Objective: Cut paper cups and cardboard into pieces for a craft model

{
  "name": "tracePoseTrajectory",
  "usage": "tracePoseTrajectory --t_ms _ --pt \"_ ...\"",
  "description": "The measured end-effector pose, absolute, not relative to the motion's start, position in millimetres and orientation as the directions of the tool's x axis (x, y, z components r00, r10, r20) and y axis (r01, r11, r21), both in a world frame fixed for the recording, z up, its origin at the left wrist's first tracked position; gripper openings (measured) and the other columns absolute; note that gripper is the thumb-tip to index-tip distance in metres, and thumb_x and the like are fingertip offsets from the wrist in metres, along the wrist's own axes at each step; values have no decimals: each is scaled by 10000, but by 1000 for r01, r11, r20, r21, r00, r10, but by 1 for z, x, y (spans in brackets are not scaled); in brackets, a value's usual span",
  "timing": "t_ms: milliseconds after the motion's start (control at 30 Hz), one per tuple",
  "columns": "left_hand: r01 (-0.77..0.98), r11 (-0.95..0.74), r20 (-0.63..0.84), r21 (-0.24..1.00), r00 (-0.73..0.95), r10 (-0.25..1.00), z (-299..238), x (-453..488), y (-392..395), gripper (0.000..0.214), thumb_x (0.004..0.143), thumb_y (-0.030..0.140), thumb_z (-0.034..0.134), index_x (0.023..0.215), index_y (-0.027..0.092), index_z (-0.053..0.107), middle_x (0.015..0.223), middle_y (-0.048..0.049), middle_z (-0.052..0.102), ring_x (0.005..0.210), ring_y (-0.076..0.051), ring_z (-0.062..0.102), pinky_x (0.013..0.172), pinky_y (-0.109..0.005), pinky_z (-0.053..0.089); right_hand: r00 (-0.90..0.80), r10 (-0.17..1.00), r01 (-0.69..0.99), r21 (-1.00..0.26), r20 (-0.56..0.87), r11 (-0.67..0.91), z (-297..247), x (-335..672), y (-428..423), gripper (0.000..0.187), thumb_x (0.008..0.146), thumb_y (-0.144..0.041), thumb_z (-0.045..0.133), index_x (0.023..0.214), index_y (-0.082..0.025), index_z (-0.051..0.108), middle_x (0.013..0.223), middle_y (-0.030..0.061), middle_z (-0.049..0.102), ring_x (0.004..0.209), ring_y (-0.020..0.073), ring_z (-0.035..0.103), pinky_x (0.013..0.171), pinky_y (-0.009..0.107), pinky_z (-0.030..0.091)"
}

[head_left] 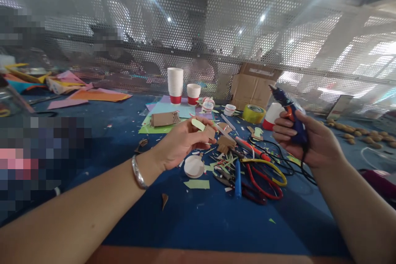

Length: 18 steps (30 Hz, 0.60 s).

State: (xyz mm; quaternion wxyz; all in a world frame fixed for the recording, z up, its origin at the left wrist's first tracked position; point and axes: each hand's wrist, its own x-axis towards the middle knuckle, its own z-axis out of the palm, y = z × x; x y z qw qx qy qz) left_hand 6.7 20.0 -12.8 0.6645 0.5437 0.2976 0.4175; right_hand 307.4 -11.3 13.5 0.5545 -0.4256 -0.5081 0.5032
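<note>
My left hand [182, 138], with a silver bangle on the wrist, is closed on a small piece of brown cardboard [209, 133]. A pale green paper piece [198, 124] shows at the same fingertips. At the right, my right hand [312, 138] grips a dark blue hot glue gun [292, 117], its nozzle pointing up and to the left. The gun's black cord [305, 165] hangs down to the table. Below my left hand lies a round white paper disc [194, 166], with a flat green paper scrap [197, 184] in front of it.
Scissors with red and yellow handles [266, 189], a blue stick [238, 179], a utility knife [252, 148] and paper shreds lie mid-table. Behind stand stacked paper cups [175, 84], yellow tape [253, 113] and a cardboard box [252, 86]. Coloured paper [100, 94] lies left; a perforated metal screen [192, 20] rises behind.
</note>
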Motion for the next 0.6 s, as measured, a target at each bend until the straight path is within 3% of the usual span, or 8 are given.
tracePoseTrajectory --t_ms 100,200,367,500,600 --pt "-246 63 63 967 474 878 -13 8 19 329 714 127 741 1018 176 624 1016 -53 702 866 -171 689 762 -304 512 -26 986 -155 -975 166 160 15 302 -15 149 939 -389 486 860 -263 506 778 -38 230 567 149 187 498 305 252" --pt "-263 72 64 962 474 878 -14 9 19 348 714 124 760 1027 181 619 1035 -61 711 878 -178 699 749 -297 512 -58 982 -118 -978 182 175 14 298 -20 161 949 -372 476 839 -260 511 777 -20 261 579 158 248 489 315 266" --pt "-295 78 79 952 485 871 -18 8 21 382 698 109 789 1032 182 620 1045 -65 723 873 -167 700 736 -281 513 -173 981 -69 -995 87 76 10 291 -25 182 899 -390 548 789 -244 549 698 9 388 567 165 370 393 279 233" --pt "-302 69 91 951 484 871 -18 8 22 401 677 60 783 1026 175 622 969 -43 730 794 -134 680 722 -263 503 -116 990 0 -997 82 82 5 285 -26 183 799 -367 710 771 -205 630 663 17 535 585 142 472 463 249 396" --pt "-290 50 106 956 499 860 -16 8 21 373 708 67 779 1039 165 639 912 -25 724 746 -104 652 716 -242 485 -48 998 132 -990 39 45 1 281 -28 251 778 -388 766 704 -186 637 620 3 578 541 115 490 474 226 410"
